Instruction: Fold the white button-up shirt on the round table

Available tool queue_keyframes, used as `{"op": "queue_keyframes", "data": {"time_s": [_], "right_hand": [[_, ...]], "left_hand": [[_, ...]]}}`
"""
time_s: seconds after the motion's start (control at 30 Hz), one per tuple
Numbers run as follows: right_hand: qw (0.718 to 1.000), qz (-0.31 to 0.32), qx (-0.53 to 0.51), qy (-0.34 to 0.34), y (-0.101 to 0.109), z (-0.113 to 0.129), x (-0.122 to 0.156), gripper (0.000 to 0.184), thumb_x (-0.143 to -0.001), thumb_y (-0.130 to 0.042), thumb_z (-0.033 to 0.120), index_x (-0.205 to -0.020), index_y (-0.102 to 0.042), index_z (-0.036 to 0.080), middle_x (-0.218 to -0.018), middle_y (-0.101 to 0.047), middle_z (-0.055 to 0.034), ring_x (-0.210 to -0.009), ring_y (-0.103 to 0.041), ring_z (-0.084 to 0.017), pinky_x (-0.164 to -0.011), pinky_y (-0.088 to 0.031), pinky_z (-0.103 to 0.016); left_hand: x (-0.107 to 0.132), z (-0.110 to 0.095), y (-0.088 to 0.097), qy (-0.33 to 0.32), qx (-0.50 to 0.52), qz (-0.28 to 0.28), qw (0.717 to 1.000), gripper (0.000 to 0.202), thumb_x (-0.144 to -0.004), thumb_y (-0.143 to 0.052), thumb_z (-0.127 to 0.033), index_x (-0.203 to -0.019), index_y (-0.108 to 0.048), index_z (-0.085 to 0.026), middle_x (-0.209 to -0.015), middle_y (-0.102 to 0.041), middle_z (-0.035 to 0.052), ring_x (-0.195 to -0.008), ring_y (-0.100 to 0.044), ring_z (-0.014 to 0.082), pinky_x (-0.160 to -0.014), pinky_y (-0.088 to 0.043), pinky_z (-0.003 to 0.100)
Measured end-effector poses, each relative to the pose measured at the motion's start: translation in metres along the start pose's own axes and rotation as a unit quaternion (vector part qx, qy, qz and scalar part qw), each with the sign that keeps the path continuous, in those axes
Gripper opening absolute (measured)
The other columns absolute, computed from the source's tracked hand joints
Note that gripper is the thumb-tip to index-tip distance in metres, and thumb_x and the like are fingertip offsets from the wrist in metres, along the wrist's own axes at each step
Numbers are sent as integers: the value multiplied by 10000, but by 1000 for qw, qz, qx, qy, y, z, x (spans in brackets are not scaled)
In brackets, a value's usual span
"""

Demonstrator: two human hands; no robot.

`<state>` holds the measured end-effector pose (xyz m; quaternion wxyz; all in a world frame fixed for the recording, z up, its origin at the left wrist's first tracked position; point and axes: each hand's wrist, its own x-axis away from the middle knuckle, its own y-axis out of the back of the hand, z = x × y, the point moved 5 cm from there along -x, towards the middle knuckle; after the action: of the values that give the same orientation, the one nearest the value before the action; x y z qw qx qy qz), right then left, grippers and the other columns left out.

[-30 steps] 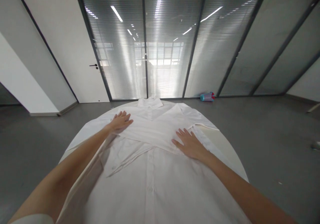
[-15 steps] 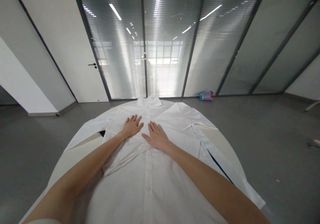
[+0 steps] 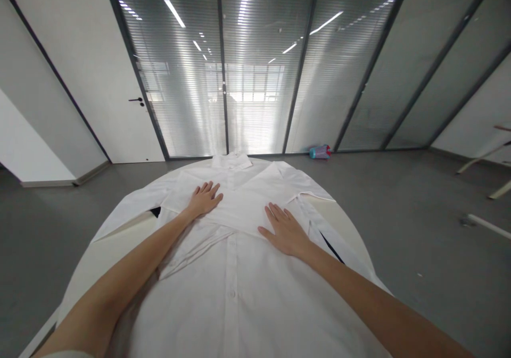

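A white button-up shirt (image 3: 245, 201) lies spread over a round pale table (image 3: 120, 243). Its collar (image 3: 231, 161) points away from me at the far edge, and a button placket (image 3: 231, 294) runs down toward me. Folded layers of cloth cross the middle, with creases on the left side. My left hand (image 3: 204, 199) rests flat on the upper left of the shirt, fingers apart. Further right and a little nearer to me, my right hand (image 3: 285, 230) lies flat on the cloth with fingers stretched out. Neither hand grips anything.
Beyond the table stands a glass partition (image 3: 255, 81) with blinds, and a white door (image 3: 104, 81) on the left. A blue and red basket (image 3: 320, 152) lies on the grey floor (image 3: 399, 204). Pale furniture legs (image 3: 489, 225) show at the far right.
My right hand has slid right across the shirt, away from my left hand, which stays in place on the cloth. The view has turned slightly right, showing more furniture legs.
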<state>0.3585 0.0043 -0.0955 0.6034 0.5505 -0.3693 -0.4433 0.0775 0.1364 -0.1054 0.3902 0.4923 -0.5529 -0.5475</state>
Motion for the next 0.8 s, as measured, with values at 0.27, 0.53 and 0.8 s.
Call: {"op": "queue_keyframes", "data": {"time_s": [0.27, 0.53, 0.8], "right_hand": [[1000, -19, 10, -15, 6, -23, 42, 878, -943, -167, 729, -1571, -279, 126, -1633, -182, -116, -1513, -152, -259, -1237, -144, -450], [999, -11, 22, -39, 9, -40, 64, 915, -933, -152, 743, -1565, -278, 94, -1622, -199, -140, -1511, -159, -278, -1234, -117, -496], [996, -68, -14, 49, 36, 23, -11, 845, -971, -86, 682, -1566, -289, 117, -1627, -214, -127, -1516, -138, -270, -1226, -130, -466]], "left_hand": [[2, -1, 1, -2, 5, -4, 1000, 635, -991, -304, -558, -1540, -340, -242, -1617, -276, 106, -1492, -232, 296, -1188, -177, 487], [10, -7, 13, -17, 15, -22, 999, 599, -1002, -328, -536, -1506, -405, -223, -1610, -288, 121, -1478, -247, 354, -1172, -223, 537], [79, -75, 26, -215, 60, -36, 974, 606, -1018, -277, -565, -1537, -349, -262, -1619, -275, 68, -1511, -172, 287, -1212, -175, 521]]}}
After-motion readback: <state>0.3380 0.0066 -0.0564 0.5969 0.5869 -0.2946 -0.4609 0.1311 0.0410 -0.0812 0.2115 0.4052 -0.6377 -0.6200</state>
